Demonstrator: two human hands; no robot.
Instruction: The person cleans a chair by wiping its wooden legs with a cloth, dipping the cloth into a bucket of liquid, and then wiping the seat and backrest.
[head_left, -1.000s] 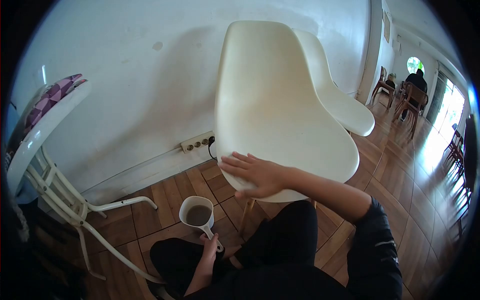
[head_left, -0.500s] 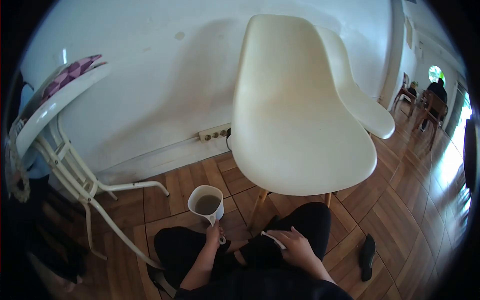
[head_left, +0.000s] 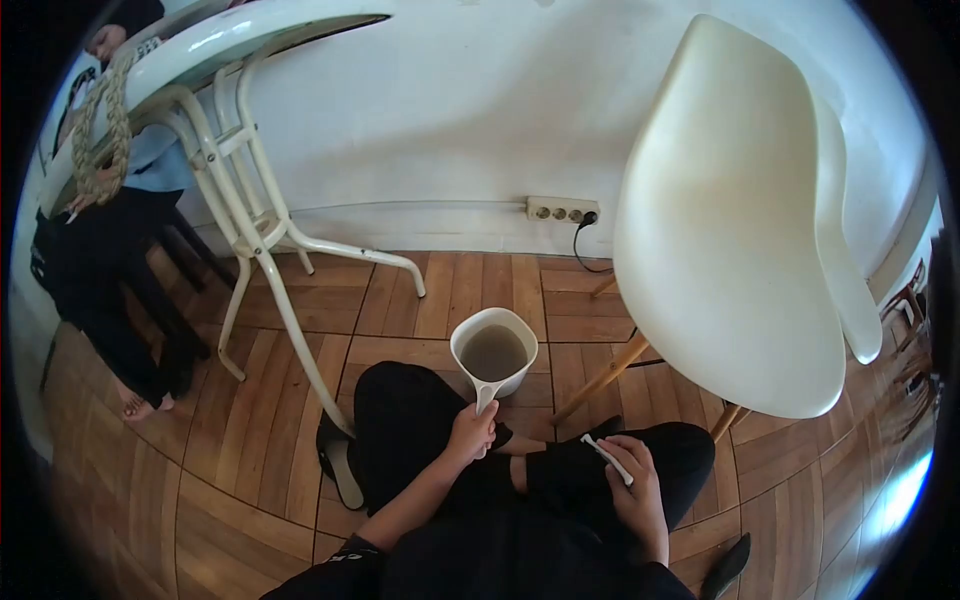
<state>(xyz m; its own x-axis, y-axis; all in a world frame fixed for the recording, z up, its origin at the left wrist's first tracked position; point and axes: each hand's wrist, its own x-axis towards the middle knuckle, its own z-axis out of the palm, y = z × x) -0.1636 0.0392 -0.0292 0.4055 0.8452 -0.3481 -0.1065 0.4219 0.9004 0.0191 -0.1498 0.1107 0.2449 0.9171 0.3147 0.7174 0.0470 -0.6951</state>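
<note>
My left hand [head_left: 472, 432] is closed round the handle of a white dipper [head_left: 517, 377], which holds murky, greyish-brown liquid. The dipper is upright in front of my crossed legs, over the wooden floor. My right hand [head_left: 636, 482] rests by my right thigh, its fingers closed on a thin white object [head_left: 612, 462], possibly a folded cloth; its exact nature is unclear. A cream chair [head_left: 735, 215] stands ahead and to the right of my hands.
A white round table [head_left: 245, 45] with metal legs stands at the left, a braided rope [head_left: 110, 130] hanging by it. Beyond sits a person in dark trousers [head_left: 100, 270]. A socket strip [head_left: 562, 210] is on the wall. Black shoes [head_left: 727, 566] lie on the floor.
The view has swung left and down, so the chair appears further right and more of the table and seated person shows. Both hands keep their holds.
</note>
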